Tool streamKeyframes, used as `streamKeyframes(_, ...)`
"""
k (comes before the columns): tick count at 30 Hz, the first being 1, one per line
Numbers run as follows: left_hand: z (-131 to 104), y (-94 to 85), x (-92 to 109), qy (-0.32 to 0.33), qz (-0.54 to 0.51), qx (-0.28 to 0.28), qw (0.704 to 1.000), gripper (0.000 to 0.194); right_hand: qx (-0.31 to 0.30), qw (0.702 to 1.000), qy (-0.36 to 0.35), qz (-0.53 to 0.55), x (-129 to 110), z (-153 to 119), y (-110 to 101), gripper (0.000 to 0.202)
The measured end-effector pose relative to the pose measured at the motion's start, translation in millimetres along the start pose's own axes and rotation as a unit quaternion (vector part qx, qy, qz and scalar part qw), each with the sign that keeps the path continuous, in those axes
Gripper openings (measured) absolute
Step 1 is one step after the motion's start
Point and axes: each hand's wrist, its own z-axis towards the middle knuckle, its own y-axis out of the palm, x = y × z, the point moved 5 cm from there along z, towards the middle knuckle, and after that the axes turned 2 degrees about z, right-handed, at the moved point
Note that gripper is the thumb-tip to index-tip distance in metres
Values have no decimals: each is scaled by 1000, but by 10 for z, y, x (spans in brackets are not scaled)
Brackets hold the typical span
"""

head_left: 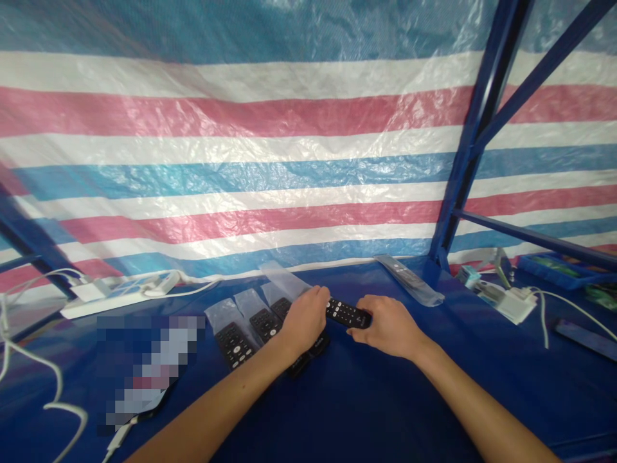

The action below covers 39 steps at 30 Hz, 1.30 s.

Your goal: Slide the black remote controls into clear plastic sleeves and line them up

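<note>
A black remote control (pixel 344 313) lies between my hands, tilted slightly down to the right. My right hand (pixel 388 325) is closed round its right end. At its left end, my left hand (pixel 306 321) is closed too, fingers together beside a clear plastic sleeve (pixel 284 280) that extends up and left; the exact grip is hidden. Under and left of my left arm, several black remotes, among them one at the left (pixel 235 344) and one beside it (pixel 263 323), rest partly in clear sleeves. Another remote in a sleeve (pixel 409 281) lies at the back right.
On the blue table (pixel 385 399), a white power strip (pixel 120 297) with cables stands at the back left, near a pixelated device (pixel 159 366). Right are a white adapter (pixel 513 303), a phone (pixel 585 337) and a blue tray (pixel 554 270). Blue metal posts (pixel 475 141) frame a striped sheet (pixel 241 154).
</note>
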Motion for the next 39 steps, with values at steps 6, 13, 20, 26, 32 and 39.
streamKeyframes(6, -102, 94, 371, 56, 3, -44, 997, 22, -14, 997, 72, -15, 8, 15, 100, 22)
streamKeyframes(13, -25, 133, 309, 25, -10, -40, 999, 20, -83, 992, 15, 96, 148, 28, 66, 31)
streamKeyframes(20, -14, -5, 290, 33, -84, 17, 996, 23, -78, 984, -25, 156, 231, 48, 13, 19)
streamKeyframes(26, -234, -9, 714, 101, -67, -21, 992, 24, -35, 999, 19, 15, 120, 69, 90, 11)
streamKeyframes(32, -572, 187, 770, 72, -101, -57, 991, 28, -103, 991, 10, 80, 257, 14, -13, 21)
streamKeyframes(39, -993, 366, 667, 109, -116, 14, 987, 17, -11, 992, 11, 124, 99, 19, -104, 29)
